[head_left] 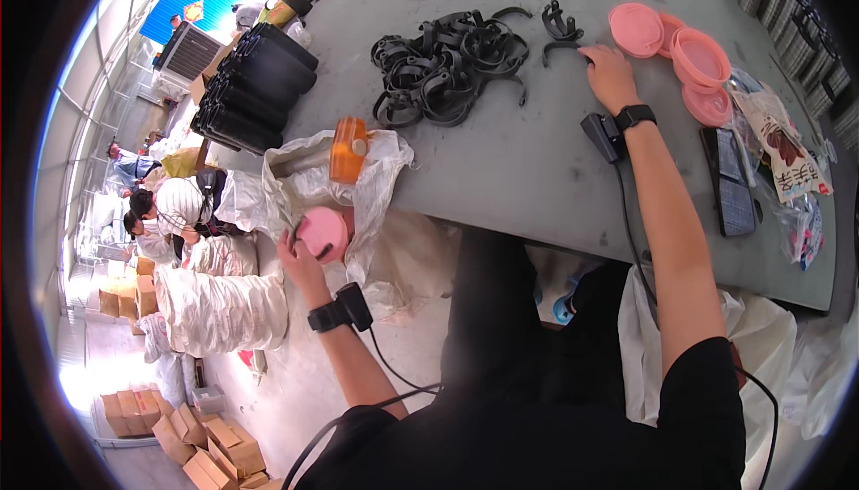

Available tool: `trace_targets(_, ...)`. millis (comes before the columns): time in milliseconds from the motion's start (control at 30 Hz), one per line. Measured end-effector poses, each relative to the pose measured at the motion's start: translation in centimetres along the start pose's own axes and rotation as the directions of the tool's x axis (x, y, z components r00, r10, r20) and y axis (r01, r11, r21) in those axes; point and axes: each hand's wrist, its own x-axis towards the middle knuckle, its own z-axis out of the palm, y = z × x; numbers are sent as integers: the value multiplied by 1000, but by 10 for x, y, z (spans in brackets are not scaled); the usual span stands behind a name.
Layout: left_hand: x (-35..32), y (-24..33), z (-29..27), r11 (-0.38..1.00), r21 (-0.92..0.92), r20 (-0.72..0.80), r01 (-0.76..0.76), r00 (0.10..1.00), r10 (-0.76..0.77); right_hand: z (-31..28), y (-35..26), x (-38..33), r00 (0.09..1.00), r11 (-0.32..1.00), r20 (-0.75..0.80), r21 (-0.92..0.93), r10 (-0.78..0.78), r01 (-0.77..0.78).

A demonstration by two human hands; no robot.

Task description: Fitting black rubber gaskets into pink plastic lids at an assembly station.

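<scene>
My left hand (302, 266) grips the edge of a pink round lid (323, 229) with black strips across it, held at the mouth of an open white woven sack (380, 163). Over on the table, my right hand (612, 77) stretches out with its fingertips at the end of a curved black plastic handle (559, 46). Whether they touch it is hard to make out. Another black handle piece (560, 17) lies just beyond. To the left spreads a tangled heap of black handles (447, 65). Pink round lids (636, 30) and pink bowl-like parts (701, 59) sit right of my right hand.
An orange container (348, 150) rests at the sack's rim by the table edge (537, 238). Stacked black cylinders (259, 87) stand at the left. A phone (735, 181) and plastic packages (778, 141) lie on the right. Cables trail from both wrists. People and cardboard boxes (224, 450) are farther left.
</scene>
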Motion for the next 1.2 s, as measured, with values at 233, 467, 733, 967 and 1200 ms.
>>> trace_targets(233, -8, 85, 65, 913, 250, 100, -324, 946, 308, -13, 1, -11, 1000, 994, -11, 112, 18, -16)
trace_targets(467, -43, 303, 217, 687, -424, 506, -590, 476, 720, -49, -34, -45, 999, 995, 1, 96, 34, -34)
trace_targets(733, -69, 380, 444, 579, -401, 688, -710, 185, 702, -98, -36, -75, 806, 751, -242, 571, 541, -333)
trace_targets(967, -95, 344, 519, 728, -494, 767, -475, 157, 623, -96, -23, -70, 800, 876, -410, 393, 438, -279)
trace_targets(1200, -72, 321, 441, 860, -497, 722, -116, 495, 483, -97, -35, -70, 822, 882, -396, 403, 409, -245)
